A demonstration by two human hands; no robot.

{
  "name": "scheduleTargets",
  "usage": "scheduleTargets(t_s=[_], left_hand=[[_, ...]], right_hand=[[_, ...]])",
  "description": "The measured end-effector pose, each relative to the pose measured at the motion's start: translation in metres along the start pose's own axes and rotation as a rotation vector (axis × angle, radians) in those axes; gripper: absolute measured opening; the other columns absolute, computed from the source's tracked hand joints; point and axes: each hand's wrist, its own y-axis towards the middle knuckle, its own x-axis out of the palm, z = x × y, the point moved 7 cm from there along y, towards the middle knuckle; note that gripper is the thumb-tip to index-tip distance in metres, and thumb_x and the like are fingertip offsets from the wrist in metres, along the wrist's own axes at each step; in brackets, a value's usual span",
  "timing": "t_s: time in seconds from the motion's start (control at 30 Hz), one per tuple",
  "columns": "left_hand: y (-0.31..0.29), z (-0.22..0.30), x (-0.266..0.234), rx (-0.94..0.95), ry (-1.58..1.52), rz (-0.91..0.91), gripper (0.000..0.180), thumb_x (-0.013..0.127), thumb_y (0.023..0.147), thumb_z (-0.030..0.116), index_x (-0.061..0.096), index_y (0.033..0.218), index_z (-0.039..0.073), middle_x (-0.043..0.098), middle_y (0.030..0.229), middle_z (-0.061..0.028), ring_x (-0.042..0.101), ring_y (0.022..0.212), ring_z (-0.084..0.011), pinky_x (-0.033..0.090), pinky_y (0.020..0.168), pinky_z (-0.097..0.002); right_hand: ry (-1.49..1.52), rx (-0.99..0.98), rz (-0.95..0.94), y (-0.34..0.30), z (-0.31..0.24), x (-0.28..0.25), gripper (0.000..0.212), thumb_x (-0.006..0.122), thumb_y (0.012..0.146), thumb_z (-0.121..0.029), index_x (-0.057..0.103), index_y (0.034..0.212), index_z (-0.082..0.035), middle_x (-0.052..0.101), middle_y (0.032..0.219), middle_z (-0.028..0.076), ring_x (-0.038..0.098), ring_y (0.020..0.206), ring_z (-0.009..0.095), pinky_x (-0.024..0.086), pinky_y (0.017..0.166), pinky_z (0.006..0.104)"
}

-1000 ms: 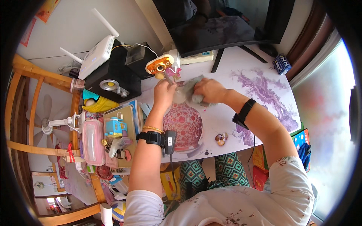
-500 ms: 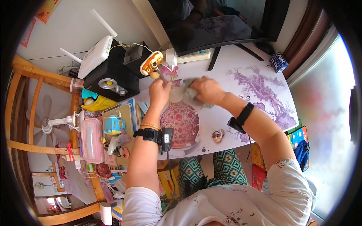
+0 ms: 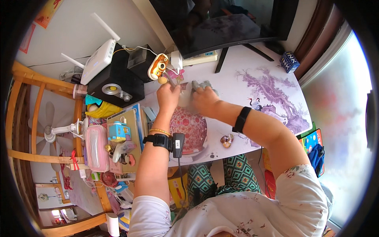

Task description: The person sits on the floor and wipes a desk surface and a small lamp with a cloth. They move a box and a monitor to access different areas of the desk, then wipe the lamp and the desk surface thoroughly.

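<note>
My left hand (image 3: 168, 96) is closed near the middle of the desk, thumb and fingers pinched together. A thin greyish strip (image 3: 170, 80) sticks up at its fingertips, and I cannot make out what it belongs to. Close by on its right, my right hand (image 3: 205, 101) grips a crumpled grey cloth (image 3: 201, 84). A pale, hazy patch shows between the two hands, too blurred to name. An orange-and-white camera-shaped thing (image 3: 158, 66) with a small tan ball (image 3: 162, 80) below it is just beyond the left hand.
Beneath my hands lies a desk (image 3: 225, 94) printed with a red vase and purple trees. A monitor (image 3: 221, 27) stands at the back, beside a power strip (image 3: 200, 58). Speaker (image 3: 114, 85), router (image 3: 98, 61) and pink case (image 3: 96, 148) are left; ink box (image 3: 289, 62) right; small shell-like object (image 3: 226, 140) near.
My right hand has moved left with the grey cloth, closer to my left hand. The left hand has hardly moved. The whole view has shifted slightly.
</note>
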Motion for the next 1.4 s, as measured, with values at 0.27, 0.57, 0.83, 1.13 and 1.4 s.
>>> scheduleTargets(t_s=[0.27, 0.57, 0.83, 1.13, 1.4], left_hand=[[0.007, 0.011, 0.011, 0.067, 0.006, -0.018, 0.012, 0.063, 0.077, 0.008, 0.057, 0.075, -0.002, 0.06, 0.059, -0.0078, 0.059, 0.048, -0.0139, 0.046, 0.047, -0.0277], [0.002, 0.003, -0.004, 0.005, 0.108, 0.043, 0.017, 0.064, 0.075, 0.013, 0.057, 0.075, -0.003, 0.06, 0.066, -0.0142, 0.06, 0.059, -0.0257, 0.046, 0.056, -0.0354], [0.001, 0.013, -0.009, -0.121, 0.067, 0.01, 0.023, 0.065, 0.073, 0.018, 0.059, 0.078, -0.003, 0.06, 0.082, -0.02, 0.058, 0.079, -0.0367, 0.045, 0.07, -0.0423], [0.003, 0.011, -0.002, -0.033, 0.098, 0.027, 0.017, 0.064, 0.076, 0.014, 0.059, 0.078, -0.002, 0.061, 0.065, -0.0124, 0.062, 0.059, -0.0232, 0.046, 0.057, -0.0341], [0.013, 0.011, -0.007, -0.089, -0.178, -0.384, 0.023, 0.063, 0.078, 0.009, 0.06, 0.099, 0.002, 0.058, 0.084, -0.001, 0.053, 0.073, -0.0081, 0.044, 0.065, -0.0228]], right_hand=[[0.277, 0.221, 0.279, 0.022, 0.028, 0.011, 0.033, 0.058, 0.076, -0.023, 0.061, 0.109, -0.018, 0.055, 0.111, 0.004, 0.048, 0.107, 0.022, 0.04, 0.085, 0.0379], [0.697, 0.066, 0.491, -0.029, 0.037, -0.015, 0.035, 0.056, 0.069, -0.009, 0.06, 0.103, -0.007, 0.061, 0.102, 0.009, 0.057, 0.096, 0.028, 0.045, 0.081, 0.038], [1.542, 0.663, 0.229, -0.053, 0.153, 0.054, 0.047, 0.055, 0.082, -0.029, 0.049, 0.121, -0.004, 0.058, 0.11, 0.014, 0.056, 0.101, 0.026, 0.045, 0.088, 0.0377], [0.402, 0.444, 0.332, -0.034, 0.081, 0.02, 0.046, 0.058, 0.08, -0.032, 0.051, 0.123, -0.02, 0.045, 0.13, 0.012, 0.045, 0.112, 0.038, 0.044, 0.09, 0.0399], [0.678, 0.429, 0.366, 0.003, 0.098, 0.001, 0.032, 0.052, 0.078, -0.021, 0.061, 0.109, -0.02, 0.062, 0.101, 0.01, 0.058, 0.095, 0.029, 0.049, 0.081, 0.0378]])
